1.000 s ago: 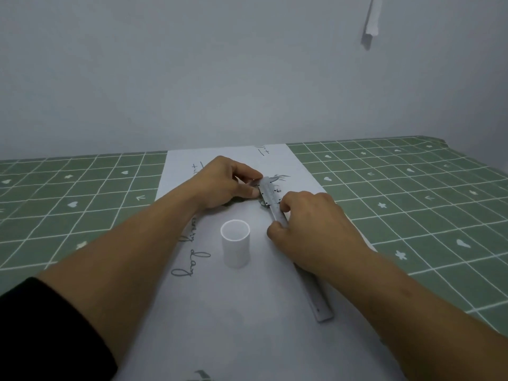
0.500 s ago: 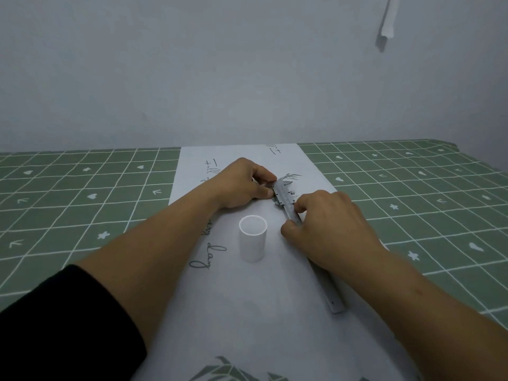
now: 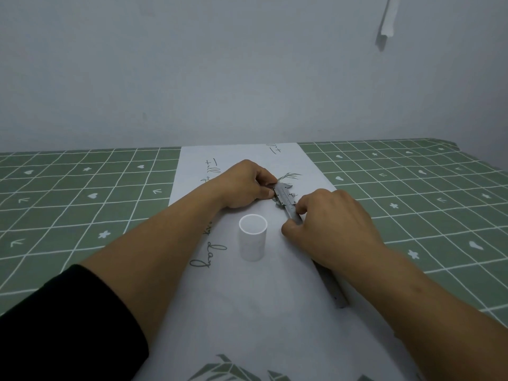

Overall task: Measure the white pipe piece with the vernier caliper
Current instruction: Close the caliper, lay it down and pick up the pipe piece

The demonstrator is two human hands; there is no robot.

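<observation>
A short white pipe piece (image 3: 252, 241) stands upright on the white paper strip (image 3: 247, 312), open end up, touched by neither hand. The steel vernier caliper (image 3: 286, 199) lies flat on the paper just beyond and right of it, its beam running back toward me under my right arm to its end (image 3: 339, 299). My left hand (image 3: 244, 185) pinches the caliper's jaw end between thumb and fingers. My right hand (image 3: 327, 226) grips the caliper's slider and beam, hiding its middle section.
A green tablecloth (image 3: 82, 204) with a white grid and small symbols covers the table on both sides of the paper. A plain grey wall (image 3: 220, 72) rises right behind the table's far edge. A white strip (image 3: 389, 17) hangs on the wall, upper right.
My head has shifted, so the whole scene slid slightly right in view. Both hands keep their hold on the caliper, and the pipe piece has not moved.
</observation>
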